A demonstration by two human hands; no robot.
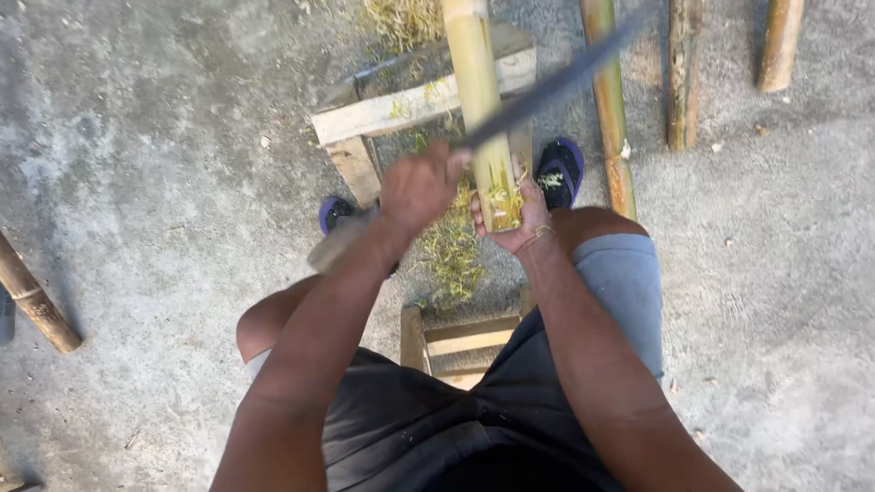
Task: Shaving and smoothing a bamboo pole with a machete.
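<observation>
A pale green bamboo pole [478, 82] runs away from me, resting across a wooden frame [410, 107]. My right hand [524, 223] cups the pole's near cut end from below. My left hand [421, 187] is closed on the handle of a long dark blade [556, 84], which slants up to the right across the pole. The blade is motion-blurred. Green and yellow shavings [451, 255] lie on the ground under my hands.
Three more bamboo poles [609, 118] [684, 73] [780, 46] lie on the concrete to the right, and another [36, 301] at the left edge. My feet wear dark sandals [558, 171]. A wooden stool [460, 342] shows between my knees.
</observation>
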